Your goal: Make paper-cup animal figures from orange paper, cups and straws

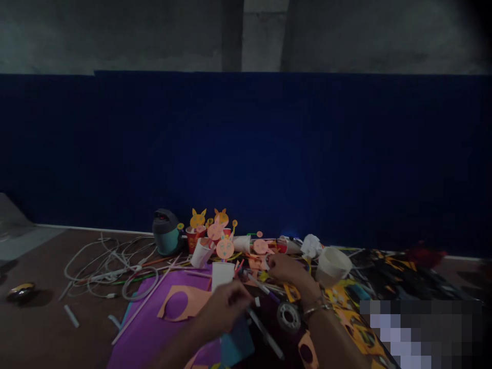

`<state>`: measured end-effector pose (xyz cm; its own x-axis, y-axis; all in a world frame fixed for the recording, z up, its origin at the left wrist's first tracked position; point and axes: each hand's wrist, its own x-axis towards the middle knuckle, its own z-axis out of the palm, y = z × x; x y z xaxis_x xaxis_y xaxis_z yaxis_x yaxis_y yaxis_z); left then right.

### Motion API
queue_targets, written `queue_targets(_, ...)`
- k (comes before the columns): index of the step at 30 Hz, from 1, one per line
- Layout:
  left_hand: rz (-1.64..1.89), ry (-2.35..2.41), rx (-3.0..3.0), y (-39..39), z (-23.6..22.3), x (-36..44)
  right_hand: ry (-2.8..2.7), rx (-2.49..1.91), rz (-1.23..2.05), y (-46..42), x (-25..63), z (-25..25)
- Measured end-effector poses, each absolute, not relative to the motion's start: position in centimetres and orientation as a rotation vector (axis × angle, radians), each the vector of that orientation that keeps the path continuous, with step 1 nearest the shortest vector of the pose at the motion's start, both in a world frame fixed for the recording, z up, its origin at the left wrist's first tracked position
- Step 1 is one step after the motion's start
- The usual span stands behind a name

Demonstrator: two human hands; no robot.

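Note:
My left hand (229,303) is in the lower middle, fingers bent together; what they hold, if anything, is too dim to make out. Just behind it stands a white paper cup (223,274) with a peach paper animal face (225,248) above it. My right hand (286,269) reaches further back, a bracelet on its wrist. Its fingers curl down beside a peach paper piece (257,262), and their tips are hidden. Between my hands lie a white marker-like stick (266,334) and a roll of tape (289,316).
Purple paper (144,330) with a peach cut-out sheet (188,302) spreads left. Looped white cables (111,261) and a dark-teal container (166,233) stand behind. Right are a white tub (333,264), crumpled white paper (311,246) and yellow scraps (363,335). A blue panel (246,154) backs the surface.

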<state>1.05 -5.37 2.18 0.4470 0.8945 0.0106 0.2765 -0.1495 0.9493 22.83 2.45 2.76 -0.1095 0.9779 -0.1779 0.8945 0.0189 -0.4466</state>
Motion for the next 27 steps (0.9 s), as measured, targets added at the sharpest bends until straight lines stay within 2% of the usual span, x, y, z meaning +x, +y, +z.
queue_targets(3, 0.324, 0.651, 1.764, -7.4, 1.0, 2.2, -1.966, -1.869, 0.861, 3.4, 23.1, 3.5)
queue_targets(5, 0.155, 0.621, 1.891, -8.0, -0.3, 2.8, -1.862, -1.774, 0.999, 3.9, 23.3, 4.1)
queue_targets(9, 0.086, 0.691, 1.977, -7.6, -2.2, 3.1, -1.637, -1.582, 1.169, 4.6, 24.1, 5.2)
queue_targets(17, 0.076, 0.718, 1.938, -7.3, -2.6, 2.5, -1.403, -1.332, 1.238, 5.1, 25.6, 7.2)
queue_targets(22, 0.276, 0.782, 1.809, -7.1, -1.1, 3.3, -1.482, -1.260, 1.200, 1.3, 23.5, 7.0)
queue_targets(27, 0.917, 1.032, 1.796, -5.3, 3.7, 3.7, -1.748, -1.197, 0.902, -1.7, 21.3, 6.8)
